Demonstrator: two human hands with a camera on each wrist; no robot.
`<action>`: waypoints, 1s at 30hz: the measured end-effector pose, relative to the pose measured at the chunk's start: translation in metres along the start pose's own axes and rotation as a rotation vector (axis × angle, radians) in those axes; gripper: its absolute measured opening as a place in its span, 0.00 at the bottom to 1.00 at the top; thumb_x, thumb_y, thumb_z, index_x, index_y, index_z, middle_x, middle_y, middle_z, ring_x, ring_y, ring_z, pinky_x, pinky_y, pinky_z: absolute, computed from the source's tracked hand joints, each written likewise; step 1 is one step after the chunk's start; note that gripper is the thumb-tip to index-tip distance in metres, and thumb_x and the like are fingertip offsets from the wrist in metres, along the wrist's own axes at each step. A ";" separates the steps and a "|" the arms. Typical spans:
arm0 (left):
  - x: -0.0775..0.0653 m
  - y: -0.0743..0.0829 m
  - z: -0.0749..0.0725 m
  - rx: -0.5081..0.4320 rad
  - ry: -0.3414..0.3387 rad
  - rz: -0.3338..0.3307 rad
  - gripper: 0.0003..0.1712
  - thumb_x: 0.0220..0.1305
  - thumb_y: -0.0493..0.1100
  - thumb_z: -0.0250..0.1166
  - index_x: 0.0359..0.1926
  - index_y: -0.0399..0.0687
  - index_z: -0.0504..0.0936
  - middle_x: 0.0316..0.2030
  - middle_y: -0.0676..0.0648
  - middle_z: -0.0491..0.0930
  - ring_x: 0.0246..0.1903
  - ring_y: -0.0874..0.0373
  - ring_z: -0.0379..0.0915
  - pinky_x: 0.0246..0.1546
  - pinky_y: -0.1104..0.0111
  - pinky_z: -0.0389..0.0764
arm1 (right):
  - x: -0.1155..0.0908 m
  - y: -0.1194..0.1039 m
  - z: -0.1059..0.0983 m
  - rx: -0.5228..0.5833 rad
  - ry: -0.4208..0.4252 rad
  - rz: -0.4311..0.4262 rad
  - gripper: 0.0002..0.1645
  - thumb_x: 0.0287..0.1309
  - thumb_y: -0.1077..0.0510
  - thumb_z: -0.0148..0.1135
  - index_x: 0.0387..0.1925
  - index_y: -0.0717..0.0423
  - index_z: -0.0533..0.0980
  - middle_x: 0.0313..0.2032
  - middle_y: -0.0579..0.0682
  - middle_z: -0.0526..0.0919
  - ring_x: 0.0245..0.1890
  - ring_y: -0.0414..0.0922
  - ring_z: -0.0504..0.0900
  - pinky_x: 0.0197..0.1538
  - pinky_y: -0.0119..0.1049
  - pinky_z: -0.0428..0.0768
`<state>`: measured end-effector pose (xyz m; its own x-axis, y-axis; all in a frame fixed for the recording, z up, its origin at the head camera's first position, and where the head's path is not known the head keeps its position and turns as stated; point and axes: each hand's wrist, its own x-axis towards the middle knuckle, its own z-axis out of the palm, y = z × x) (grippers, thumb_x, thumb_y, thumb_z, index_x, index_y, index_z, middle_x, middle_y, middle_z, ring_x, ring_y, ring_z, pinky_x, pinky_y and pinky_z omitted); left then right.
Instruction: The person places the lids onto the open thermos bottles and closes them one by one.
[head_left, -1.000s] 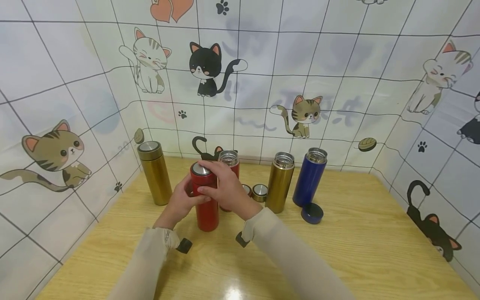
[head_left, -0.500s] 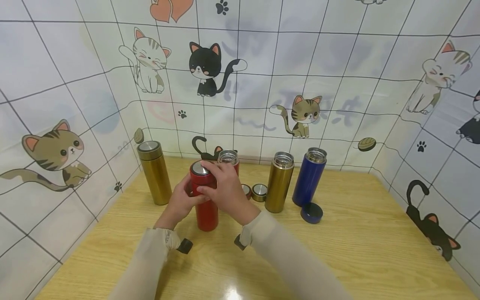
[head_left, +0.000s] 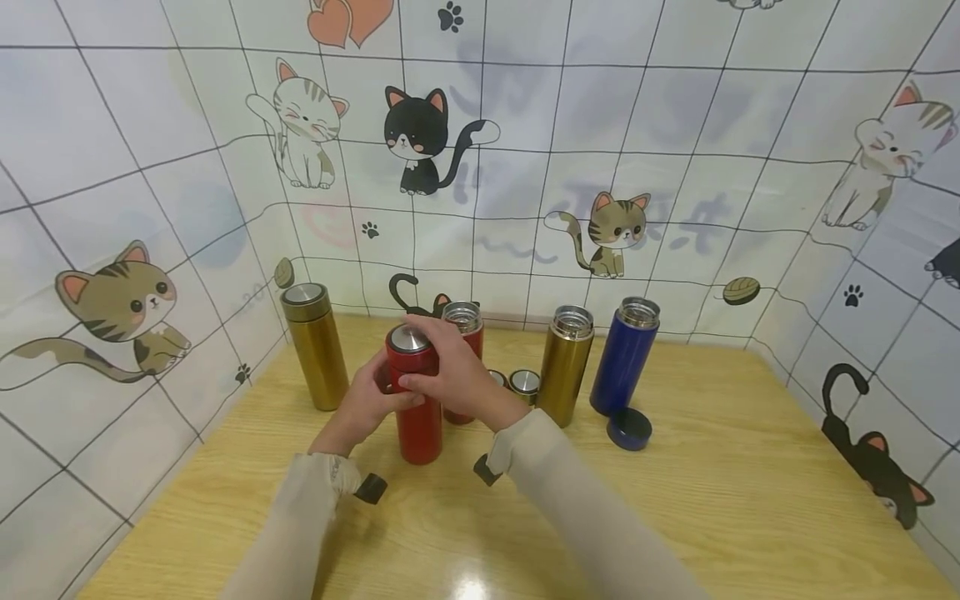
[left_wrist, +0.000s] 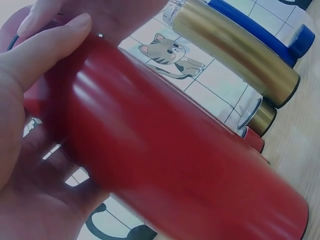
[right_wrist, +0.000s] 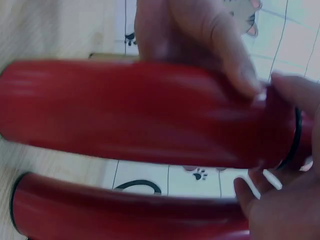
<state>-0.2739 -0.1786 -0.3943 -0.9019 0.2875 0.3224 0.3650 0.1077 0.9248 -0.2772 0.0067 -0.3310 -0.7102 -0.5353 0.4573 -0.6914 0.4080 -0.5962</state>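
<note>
A red thermos flask (head_left: 420, 433) with a silver-topped lid (head_left: 410, 337) stands upright on the table. Round its upper body, just below the lid, my left hand (head_left: 363, 404) holds it from the left. My right hand (head_left: 457, 371) grips the lid from the right, fingers over its far side and thumb on the near side. In the right wrist view the left thumb (right_wrist: 245, 77) lies along the flask near the dark ring under the lid. Close behind, partly hidden by my right hand, is a second red flask (head_left: 463, 315) with no lid.
A lidded gold flask (head_left: 318, 358) stands at the left. To the right are an open gold flask (head_left: 562, 375) and an open blue flask (head_left: 622, 358), with a blue lid (head_left: 630, 428) before it. A gold lid (head_left: 525, 383) and a partly hidden red lid (left_wrist: 254, 140) lie between.
The scene has shifted slightly right in the head view. Both hands keep their hold on the red flask and its lid, with only slight finger movement.
</note>
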 end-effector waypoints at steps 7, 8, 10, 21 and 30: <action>0.001 -0.001 0.000 -0.011 -0.027 0.014 0.37 0.56 0.40 0.73 0.66 0.51 0.67 0.58 0.44 0.73 0.53 0.44 0.73 0.53 0.55 0.77 | 0.001 0.005 -0.002 0.097 -0.022 -0.038 0.42 0.51 0.60 0.74 0.67 0.50 0.67 0.59 0.50 0.72 0.57 0.44 0.70 0.55 0.38 0.76; 0.001 -0.002 0.001 -0.009 -0.025 0.010 0.38 0.56 0.40 0.73 0.66 0.52 0.67 0.58 0.44 0.73 0.53 0.45 0.73 0.53 0.55 0.77 | 0.001 0.005 -0.002 0.089 -0.013 -0.042 0.42 0.51 0.60 0.74 0.67 0.50 0.67 0.58 0.50 0.72 0.57 0.44 0.70 0.54 0.38 0.76; 0.001 -0.002 0.002 -0.004 -0.019 0.008 0.38 0.56 0.40 0.73 0.66 0.52 0.67 0.58 0.44 0.73 0.54 0.44 0.72 0.54 0.55 0.76 | 0.000 0.005 -0.002 0.056 0.005 -0.051 0.42 0.50 0.59 0.75 0.67 0.49 0.68 0.58 0.50 0.73 0.57 0.45 0.69 0.54 0.38 0.76; -0.003 0.000 0.006 0.031 0.058 0.004 0.40 0.56 0.42 0.73 0.67 0.57 0.66 0.59 0.47 0.73 0.57 0.46 0.70 0.56 0.51 0.74 | -0.006 -0.005 0.000 -0.238 0.121 -0.052 0.43 0.49 0.47 0.76 0.67 0.48 0.69 0.50 0.50 0.76 0.52 0.46 0.70 0.50 0.37 0.78; -0.004 -0.001 0.008 0.036 0.091 0.000 0.40 0.55 0.41 0.74 0.67 0.56 0.66 0.59 0.45 0.73 0.56 0.45 0.70 0.55 0.51 0.74 | -0.013 -0.012 0.003 -0.431 0.244 -0.099 0.41 0.46 0.43 0.76 0.61 0.50 0.74 0.46 0.51 0.79 0.48 0.48 0.72 0.48 0.40 0.76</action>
<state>-0.2691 -0.1719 -0.3982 -0.9187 0.2004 0.3404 0.3711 0.1421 0.9177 -0.2597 0.0068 -0.3315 -0.6128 -0.4198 0.6695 -0.7127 0.6596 -0.2388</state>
